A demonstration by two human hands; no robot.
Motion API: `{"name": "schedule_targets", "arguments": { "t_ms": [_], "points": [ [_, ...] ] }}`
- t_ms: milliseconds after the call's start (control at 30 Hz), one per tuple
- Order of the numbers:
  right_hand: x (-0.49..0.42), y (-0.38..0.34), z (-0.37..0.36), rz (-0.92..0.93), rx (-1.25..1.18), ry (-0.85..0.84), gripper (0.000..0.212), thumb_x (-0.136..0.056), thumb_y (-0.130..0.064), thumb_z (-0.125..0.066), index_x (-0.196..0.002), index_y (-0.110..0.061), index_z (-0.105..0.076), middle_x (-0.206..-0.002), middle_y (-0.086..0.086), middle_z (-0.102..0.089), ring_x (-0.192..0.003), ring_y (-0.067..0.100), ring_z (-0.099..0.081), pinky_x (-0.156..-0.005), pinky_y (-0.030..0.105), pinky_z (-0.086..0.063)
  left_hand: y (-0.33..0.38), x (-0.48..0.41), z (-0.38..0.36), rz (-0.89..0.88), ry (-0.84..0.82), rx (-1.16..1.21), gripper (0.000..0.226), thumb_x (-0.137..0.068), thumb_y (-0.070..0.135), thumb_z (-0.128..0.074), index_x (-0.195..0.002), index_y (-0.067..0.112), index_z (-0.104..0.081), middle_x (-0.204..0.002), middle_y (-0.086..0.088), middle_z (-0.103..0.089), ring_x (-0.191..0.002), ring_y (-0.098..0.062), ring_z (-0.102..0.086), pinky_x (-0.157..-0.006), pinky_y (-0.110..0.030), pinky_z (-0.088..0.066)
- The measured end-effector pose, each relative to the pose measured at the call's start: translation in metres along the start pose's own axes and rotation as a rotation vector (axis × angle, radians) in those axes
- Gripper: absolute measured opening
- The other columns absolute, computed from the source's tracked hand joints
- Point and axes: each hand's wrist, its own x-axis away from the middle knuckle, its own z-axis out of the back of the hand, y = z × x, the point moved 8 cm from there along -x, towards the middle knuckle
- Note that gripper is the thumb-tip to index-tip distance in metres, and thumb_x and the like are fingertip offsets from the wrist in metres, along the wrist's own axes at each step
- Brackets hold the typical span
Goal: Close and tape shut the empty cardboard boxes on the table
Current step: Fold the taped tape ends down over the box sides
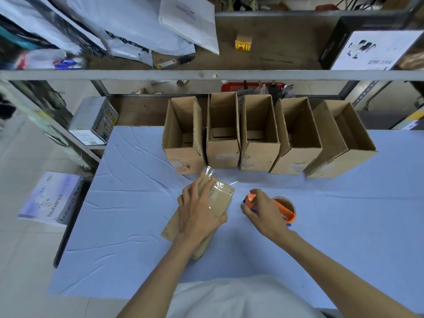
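Left hand (199,212) presses the taped box (221,199) flat-fingered, mid-table (137,203); right hand (261,212) grips the dispenser (285,208). Next, probably: smooth the tape end (210,172), then start the far edge's five open boxes (259,134).

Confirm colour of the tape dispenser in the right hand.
Orange; the tape dispenser carries a brown tape roll. Head view, in the right hand.
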Motion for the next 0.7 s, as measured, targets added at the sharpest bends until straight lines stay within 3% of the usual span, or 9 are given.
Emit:
{"name": "schedule_targets", "arguments": {
  "t_ms": [100, 167, 233, 300, 400, 467, 567, 700],
  "points": [
    [-0.006, -0.021, 0.008, -0.088, -0.261, 0.040, 0.039, -0.093, -0.040, -0.056, -0.120, -0.012, -0.050, -0.097, 0.001, -0.065, -0.089, 0.013, -0.060, -0.078, 0.030, -0.049, 0.008, -0.001, 0.008, 0.021, 0.059, 0.092, 0.092, -0.060, 0.067, -0.062, -0.142, 0.035, -0.037, -0.153, 0.008, -0.026, -0.129, -0.022, -0.036, -0.098, -0.039, -0.037],
    [-0.006, -0.034, 0.018, -0.087, -0.425, 0.095, 0.026, -0.095, -0.032, -0.055, -0.112, -0.013, -0.056, -0.096, -0.003, -0.066, -0.087, 0.006, -0.061, -0.072, 0.023, -0.048, 0.016, -0.003, 0.014, 0.018, 0.077, 0.162, 0.097, -0.061, 0.069, -0.062, -0.145, 0.032, -0.033, -0.151, 0.003, -0.023, -0.130, -0.022, -0.033, -0.100, -0.038, -0.036],
    [-0.006, -0.040, 0.030, -0.078, -0.559, 0.148, 0.017, -0.096, -0.024, -0.053, -0.108, -0.014, -0.061, -0.098, -0.007, -0.068, -0.090, 0.005, -0.063, -0.071, 0.027, -0.053, 0.019, -0.005, 0.018, 0.054, 0.077, 0.345, 0.103, -0.061, 0.066, -0.067, -0.148, 0.029, -0.025, -0.149, 0.002, -0.022, -0.132, -0.017, -0.029, -0.104, -0.031, -0.031],
    [-0.006, -0.044, 0.042, -0.069, -0.664, 0.167, 0.017, -0.097, -0.019, -0.051, -0.108, -0.015, -0.063, -0.100, -0.006, -0.068, -0.092, 0.007, -0.063, -0.068, 0.027, -0.057, 0.015, -0.008, 0.026, 0.147, 0.092, 0.599, 0.093, -0.069, 0.062, -0.063, -0.147, 0.028, -0.026, -0.145, 0.005, -0.032, -0.130, -0.015, -0.034, -0.107, -0.031, -0.033],
    [-0.005, -0.050, 0.058, -0.008, -0.667, 0.179, 0.015, -0.098, -0.019, -0.051, -0.105, -0.012, -0.063, -0.097, -0.004, -0.066, -0.085, 0.000, -0.061, -0.061, 0.011, -0.050, 0.009, -0.015, 0.038, 0.273, 0.111, 0.760, 0.042, -0.089, 0.041, -0.060, -0.127, 0.031, -0.046, -0.124, 0.013, -0.052, -0.112, -0.011, -0.051, -0.098, -0.035, -0.046],
    [-0.003, -0.048, 0.062, -0.016, -0.662, 0.202, 0.014, -0.097, -0.020, -0.053, -0.101, -0.009, -0.059, -0.094, -0.001, -0.064, -0.082, 0.002, -0.060, -0.058, 0.009, -0.048, 0.006, -0.018, 0.046, 0.292, 0.140, 0.778, 0.018, -0.092, 0.031, -0.061, -0.109, 0.034, -0.053, -0.110, 0.016, -0.058, -0.097, -0.004, -0.055, -0.088, -0.031, -0.050],
    [-0.004, -0.043, 0.059, -0.021, -0.627, 0.224, 0.008, -0.096, -0.017, -0.054, -0.092, -0.010, -0.055, -0.088, -0.001, -0.062, -0.083, 0.008, -0.059, -0.058, 0.014, -0.050, 0.000, -0.019, 0.048, 0.339, 0.147, 0.846, 0.017, -0.090, 0.029, -0.065, -0.103, 0.030, -0.054, -0.101, 0.015, -0.059, -0.087, -0.003, -0.057, -0.075, -0.020, -0.046],
    [-0.002, -0.044, 0.060, 0.034, -0.561, 0.250, 0.011, -0.094, -0.015, -0.055, -0.085, -0.021, -0.057, -0.085, -0.012, -0.061, -0.085, 0.004, -0.059, -0.062, 0.018, -0.050, -0.002, -0.019, 0.053, 0.318, 0.139, 0.849, 0.015, -0.088, 0.023, -0.068, -0.096, 0.029, -0.057, -0.099, 0.014, -0.062, -0.085, -0.006, -0.058, -0.069, -0.011, -0.045]
  ]
}}
